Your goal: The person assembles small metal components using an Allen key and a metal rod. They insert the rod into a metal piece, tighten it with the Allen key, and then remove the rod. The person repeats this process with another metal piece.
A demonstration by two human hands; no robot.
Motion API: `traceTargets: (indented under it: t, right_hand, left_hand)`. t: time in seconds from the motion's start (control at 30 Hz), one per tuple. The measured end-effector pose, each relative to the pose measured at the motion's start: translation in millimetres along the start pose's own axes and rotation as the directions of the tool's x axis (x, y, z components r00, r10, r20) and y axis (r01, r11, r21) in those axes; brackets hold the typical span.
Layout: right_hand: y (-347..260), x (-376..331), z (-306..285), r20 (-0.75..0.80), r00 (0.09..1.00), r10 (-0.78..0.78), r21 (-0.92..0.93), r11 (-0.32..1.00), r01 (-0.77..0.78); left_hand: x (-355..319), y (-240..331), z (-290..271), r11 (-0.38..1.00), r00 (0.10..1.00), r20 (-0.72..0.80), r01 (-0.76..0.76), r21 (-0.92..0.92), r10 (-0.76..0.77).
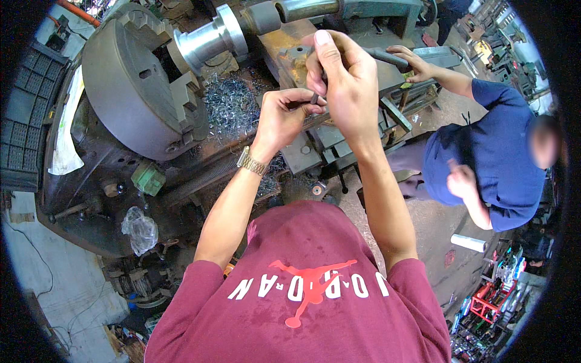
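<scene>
Both my hands are raised over the lathe bed, close together in front of my chest. Between them is a short, thin dark rod (pixel 314 98), its kind too small to make out. My left hand (pixel 283 120), with a metal watch (pixel 252 162) at the wrist, pinches the rod's lower end between thumb and fingers. My right hand (pixel 348 81) is closed just above it, fingers curled round the upper part, which is mostly hidden. Beyond them at the left, a shiny turned metal workpiece (pixel 209 41) is clamped in the lathe's large chuck (pixel 124 88).
Metal chips (pixel 230 106) are heaped below the workpiece. A co-worker in a dark blue shirt (pixel 496 151) stands at the right, one hand (pixel 414 63) near a dark bar. A green block (pixel 148 178) and a clear plastic bag (pixel 140 230) sit at the left.
</scene>
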State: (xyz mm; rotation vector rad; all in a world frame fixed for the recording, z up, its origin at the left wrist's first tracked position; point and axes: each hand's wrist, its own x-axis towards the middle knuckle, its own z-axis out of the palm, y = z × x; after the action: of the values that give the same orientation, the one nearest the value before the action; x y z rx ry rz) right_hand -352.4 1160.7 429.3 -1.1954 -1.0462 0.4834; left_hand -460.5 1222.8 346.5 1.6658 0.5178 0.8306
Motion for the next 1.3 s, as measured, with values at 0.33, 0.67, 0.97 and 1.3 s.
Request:
traceTargets:
  t: [0.33,0.67,0.97,1.3]
  right_hand:
    - [-27,50,-37,0.857,0.515,0.03,-0.117,0.984,0.137]
    - [4,3,9,0.087,0.862,-0.499,-0.317,0.806,0.499]
    - [20,34,-13,0.489,0.813,-0.317,0.373,0.918,0.133]
    - [19,2,0,0.045,0.874,-0.484,0.165,0.867,0.471]
  left_hand:
    - [0,-7,-1,1.0,0.998,-0.063,-0.026,-0.015,0.025]
    - [-5,8,-17,0.997,0.994,0.104,0.02,0.07,-0.027]
    - [2,3,-8,0.999,0.998,0.051,-0.033,0.002,0.033]
    - [0,15,0,0.998,0.999,-0.044,-0.014,0.06,0.017]
